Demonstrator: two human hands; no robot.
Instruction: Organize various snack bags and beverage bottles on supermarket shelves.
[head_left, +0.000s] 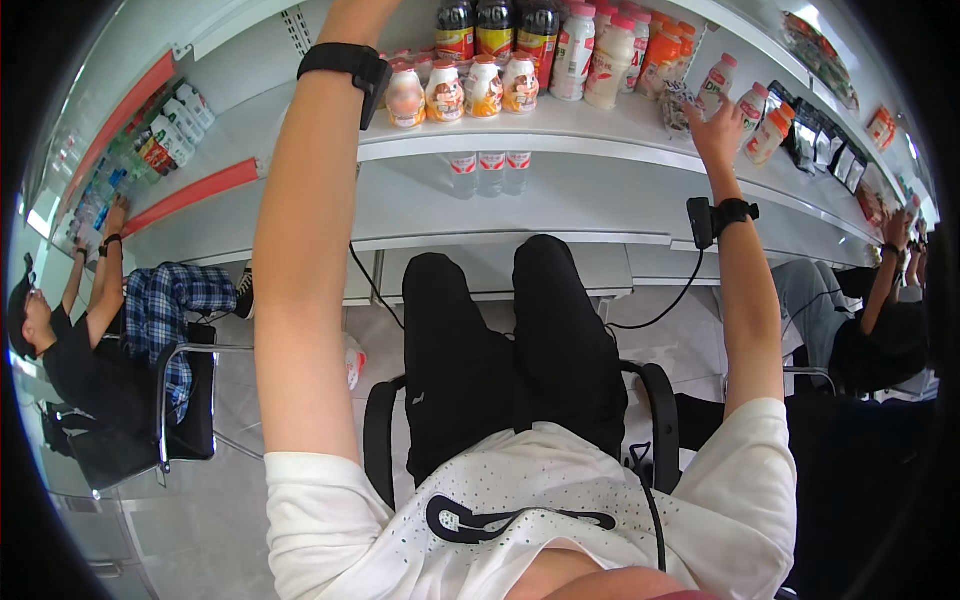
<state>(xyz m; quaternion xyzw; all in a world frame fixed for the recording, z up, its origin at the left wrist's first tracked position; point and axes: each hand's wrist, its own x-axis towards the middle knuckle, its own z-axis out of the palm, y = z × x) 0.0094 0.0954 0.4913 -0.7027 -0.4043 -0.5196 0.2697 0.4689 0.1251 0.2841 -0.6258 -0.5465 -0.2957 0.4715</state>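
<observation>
My right hand (716, 133) reaches to the upper shelf, its fingers over the lower part of a white plastic bottle with a pink cap (718, 78); whether it grips the bottle is unclear. A crinkled clear-and-dark package (677, 109) lies beside the thumb. Just right of the hand stand another pink-capped bottle (752, 105) and an orange-capped bottle (771, 135). My left hand is past the top edge; its forearm passes left of a row of small orange-and-white bottles (484, 88). Behind them stand dark soda bottles (495, 34), with a pink-capped yogurt drink bottle (611, 64) to their right.
Clear water bottles (491, 174) stand on the lower shelf, below the upper shelf's front edge (525, 146). Black packages (814, 139) are farther right. Cables hang near both knees. One person (75, 360) sits at left, others (877, 337) at right. Chair armrests (382, 442) flank me.
</observation>
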